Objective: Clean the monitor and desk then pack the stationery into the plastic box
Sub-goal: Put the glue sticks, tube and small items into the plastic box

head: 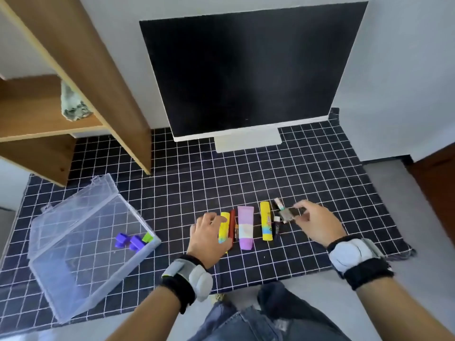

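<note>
While the left hand (209, 232) curls around a yellow marker (224, 228) on the surface (197, 188), the right hand (317, 223) pinches a small dark clip (288, 214) above it

grey-black wrist devices (354, 252), faded blue jeans (246, 323).
</note>
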`<action>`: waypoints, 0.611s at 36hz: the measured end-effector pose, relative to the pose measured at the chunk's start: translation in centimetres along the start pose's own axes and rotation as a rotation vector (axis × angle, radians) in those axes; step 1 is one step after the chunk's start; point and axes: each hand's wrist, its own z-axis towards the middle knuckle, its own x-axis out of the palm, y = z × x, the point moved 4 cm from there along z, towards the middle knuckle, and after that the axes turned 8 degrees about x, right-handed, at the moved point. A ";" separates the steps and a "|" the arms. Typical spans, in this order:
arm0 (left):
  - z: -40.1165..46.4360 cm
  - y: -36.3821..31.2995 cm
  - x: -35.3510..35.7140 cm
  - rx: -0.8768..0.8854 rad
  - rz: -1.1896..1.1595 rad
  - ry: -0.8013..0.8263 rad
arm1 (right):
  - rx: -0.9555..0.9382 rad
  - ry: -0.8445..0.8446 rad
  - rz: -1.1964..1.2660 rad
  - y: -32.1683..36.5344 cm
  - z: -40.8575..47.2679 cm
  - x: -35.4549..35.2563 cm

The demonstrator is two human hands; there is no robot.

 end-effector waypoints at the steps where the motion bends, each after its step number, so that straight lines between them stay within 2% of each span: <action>1: 0.4 -0.5 0.4 -0.003 0.019 0.019 | 0.016 0.001 0.000 -0.9 0.2 -0.1; 11: 3.0 -2.1 3.4 -0.023 0.299 0.180 | 0.083 0.049 0.049 -6.1 0.5 0.6; 22: 5.0 -2.1 4.9 0.032 0.422 0.219 | 0.172 0.086 0.065 -9.6 0.5 0.8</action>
